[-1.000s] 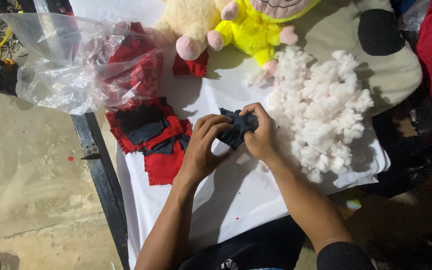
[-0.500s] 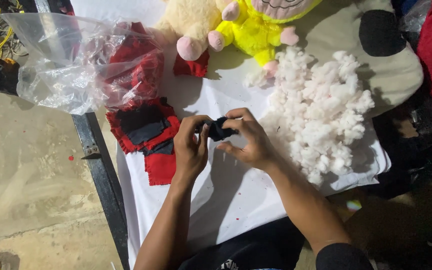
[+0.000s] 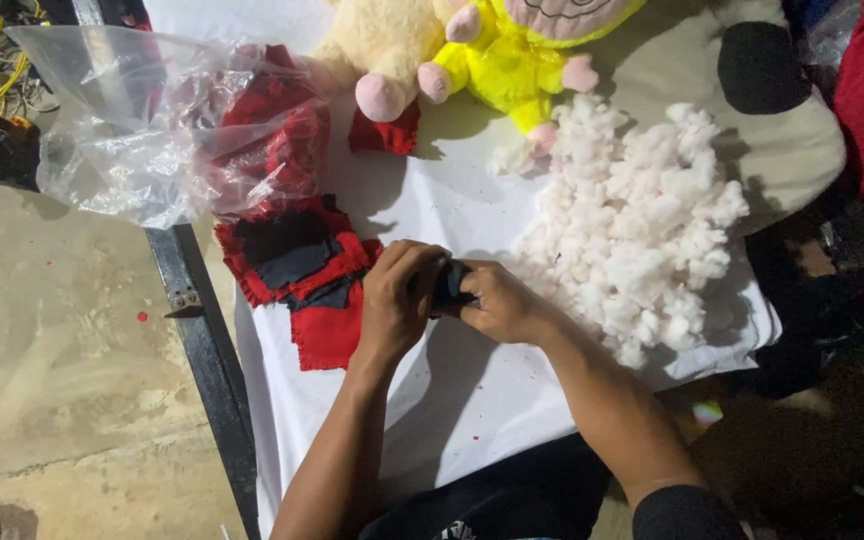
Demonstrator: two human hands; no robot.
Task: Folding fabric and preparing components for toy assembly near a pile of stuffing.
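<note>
Head view: both hands meet over the white cloth (image 3: 512, 400) on the table, w/ a small black fabric piece (image 3: 449, 284) between them.
Change: 1 s ago the black piece was spread wider & held more to the right, near the stuffing; now it is bunched small, hands moved left & closer together.
Meaning: looks like the piece is being folded or turned, not yet filled.
Left hand (image 3: 397, 300): fingers curled tight on the black piece.
Right hand (image 3: 500, 305): pinching the same piece from the other side.
Nearby: red & black fabric cutouts (image 3: 292, 265) just left of the hands; white stuffing pile (image 3: 642, 230) just right.
Further: clear plastic bag (image 3: 142, 130) w/ red pieces, cream plush toy (image 3: 382, 45), yellow plush doll (image 3: 512, 55).
In the way: nothing between hands & stuffing; bag hangs over the table edge.
</note>
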